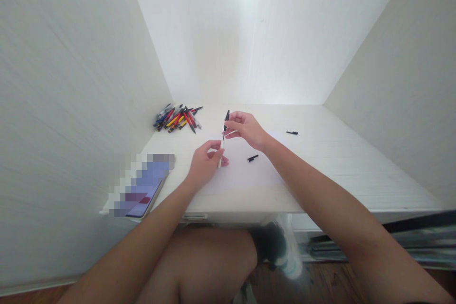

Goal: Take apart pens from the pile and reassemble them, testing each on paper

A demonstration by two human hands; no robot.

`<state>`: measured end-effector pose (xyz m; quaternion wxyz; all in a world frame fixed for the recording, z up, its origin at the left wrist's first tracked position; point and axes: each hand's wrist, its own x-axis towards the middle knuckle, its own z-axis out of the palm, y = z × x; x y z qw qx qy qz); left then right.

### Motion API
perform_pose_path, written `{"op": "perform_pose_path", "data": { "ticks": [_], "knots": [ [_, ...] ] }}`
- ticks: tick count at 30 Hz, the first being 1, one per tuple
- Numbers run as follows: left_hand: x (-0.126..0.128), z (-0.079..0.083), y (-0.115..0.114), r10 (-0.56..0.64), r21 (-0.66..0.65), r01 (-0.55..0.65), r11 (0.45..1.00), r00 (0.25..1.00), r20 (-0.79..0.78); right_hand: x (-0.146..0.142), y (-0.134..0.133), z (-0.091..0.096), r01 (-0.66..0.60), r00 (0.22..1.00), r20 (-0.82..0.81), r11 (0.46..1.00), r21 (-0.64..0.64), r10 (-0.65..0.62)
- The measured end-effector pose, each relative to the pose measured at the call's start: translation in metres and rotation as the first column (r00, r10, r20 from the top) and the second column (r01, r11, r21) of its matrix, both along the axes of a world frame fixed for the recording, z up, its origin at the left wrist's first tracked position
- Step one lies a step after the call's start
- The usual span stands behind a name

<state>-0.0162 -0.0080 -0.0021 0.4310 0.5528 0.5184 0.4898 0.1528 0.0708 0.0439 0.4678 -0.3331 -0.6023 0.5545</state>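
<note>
My left hand (204, 165) is closed around a white pen barrel (220, 163), which stands nearly upright over a sheet of white paper (237, 178). Just above it, my right hand (248, 129) pinches a black pen section (227, 118) between thumb and fingers. A thin dark refill runs down from that section to the top of the barrel; whether its end is inside cannot be made out. On the paper, right of my left hand, lies a black pen cap (252, 157). Farther right rests a second black cap (292, 133).
A heap of pens (176, 118) in several colours lies at the back left of the white desk (313, 171). A tablet or phone, partly pixelated (151, 190), is at the left front edge. Pale panels (399, 76) enclose the desk left, right and behind.
</note>
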Motion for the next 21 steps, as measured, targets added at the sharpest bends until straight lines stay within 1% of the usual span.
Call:
{"op": "perform_pose_path", "data": {
  "ticks": [2,6,10,14,21],
  "knots": [
    [0.0001,0.0000,0.0000,0.002,0.010,-0.002,1.000,1.000,-0.002,0.0001,-0.0018,-0.0004,-0.003,0.999,0.037,0.999,0.040,0.001],
    [0.0002,0.0017,-0.0001,0.022,0.011,-0.022,1.000,1.000,0.000,0.0005,-0.0049,-0.0016,-0.068,0.993,0.106,0.993,0.092,0.058],
    [0.0004,0.0067,-0.0018,0.041,0.010,-0.041,0.999,0.999,-0.001,-0.0003,-0.0055,-0.0017,-0.099,0.986,0.142,0.989,0.108,0.083],
    [0.0007,0.0095,-0.0038,0.046,0.010,-0.046,0.999,0.999,-0.006,-0.0016,-0.0054,0.0001,-0.084,0.991,0.113,0.993,0.080,0.074],
    [0.0005,0.0087,-0.0035,0.025,0.022,-0.025,0.999,1.000,0.010,-0.0008,-0.0036,-0.0007,-0.084,0.997,0.000,0.996,0.006,0.084]
  ]
}}
